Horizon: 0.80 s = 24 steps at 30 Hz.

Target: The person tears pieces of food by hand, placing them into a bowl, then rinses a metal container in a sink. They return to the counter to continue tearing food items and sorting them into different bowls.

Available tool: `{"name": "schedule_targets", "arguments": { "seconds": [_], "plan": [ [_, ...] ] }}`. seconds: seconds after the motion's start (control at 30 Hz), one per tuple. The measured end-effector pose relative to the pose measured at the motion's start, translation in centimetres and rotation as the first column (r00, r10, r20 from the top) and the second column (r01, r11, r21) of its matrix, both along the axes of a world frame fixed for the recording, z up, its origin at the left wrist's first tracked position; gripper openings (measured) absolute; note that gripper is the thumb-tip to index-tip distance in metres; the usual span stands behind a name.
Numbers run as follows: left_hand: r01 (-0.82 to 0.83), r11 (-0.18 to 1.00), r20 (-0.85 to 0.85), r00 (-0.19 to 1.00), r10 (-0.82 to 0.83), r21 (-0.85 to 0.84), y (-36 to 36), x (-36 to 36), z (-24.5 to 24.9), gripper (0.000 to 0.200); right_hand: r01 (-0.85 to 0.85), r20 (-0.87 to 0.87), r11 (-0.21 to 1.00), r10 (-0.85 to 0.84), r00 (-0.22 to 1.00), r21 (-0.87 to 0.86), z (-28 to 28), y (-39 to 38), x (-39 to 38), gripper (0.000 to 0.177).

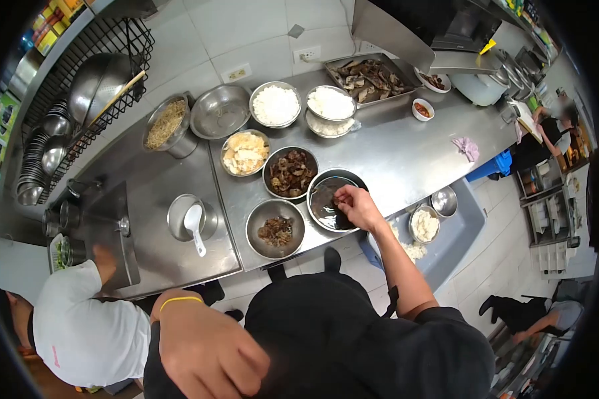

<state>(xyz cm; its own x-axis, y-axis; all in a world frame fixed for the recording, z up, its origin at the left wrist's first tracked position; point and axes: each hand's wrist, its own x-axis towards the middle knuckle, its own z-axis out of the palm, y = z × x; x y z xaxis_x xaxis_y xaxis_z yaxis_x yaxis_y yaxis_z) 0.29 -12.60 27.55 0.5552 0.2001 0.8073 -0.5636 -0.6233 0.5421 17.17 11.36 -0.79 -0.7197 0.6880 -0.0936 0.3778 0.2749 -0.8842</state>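
My right hand (358, 207) reaches into a metal bowl of dark liquid (326, 202). Its fingertips are pinched together at the liquid, on a small dark piece I cannot make out. Close to the camera, my left hand (209, 352) hangs back-up before my body, with a yellow band at the wrist. Its fingers are curled in, nothing shows in them, and the palm is hidden. Left of the liquid stands a steel bowl (253, 243) with a small heap of brown shreds (276, 231). Behind it, another bowl (265, 178) holds dark brown chunks (293, 171).
Bowls of white food (276, 105) and yellowish pieces (245, 153) line the counter's back. A tray of dark strips (373, 78) lies beyond. A pot with a white ladle (194, 219) stands left, near a person in white (90, 332). A blue-grey tub (456, 249) sits below right.
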Motion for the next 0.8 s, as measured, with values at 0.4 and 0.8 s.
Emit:
{"name": "schedule_targets", "arguments": {
  "seconds": [0.4, 0.8],
  "plan": [
    [-0.792, 0.515, -0.915, 0.402, 0.034, -0.328, -1.4, -3.7, -22.4, 0.022, 0.128, -0.08, 0.977, -0.143, 0.986, -0.168, 1.4, 0.1, 1.4, 0.011],
    [-0.924, 0.348, -0.96, 0.227, 0.163, -0.159, -1.0, -2.2, -25.4, 0.013, 0.032, -0.256, 0.85, -0.194, 0.947, -0.526, 2.3, 0.7, 1.3, 0.023]
  ]
}}
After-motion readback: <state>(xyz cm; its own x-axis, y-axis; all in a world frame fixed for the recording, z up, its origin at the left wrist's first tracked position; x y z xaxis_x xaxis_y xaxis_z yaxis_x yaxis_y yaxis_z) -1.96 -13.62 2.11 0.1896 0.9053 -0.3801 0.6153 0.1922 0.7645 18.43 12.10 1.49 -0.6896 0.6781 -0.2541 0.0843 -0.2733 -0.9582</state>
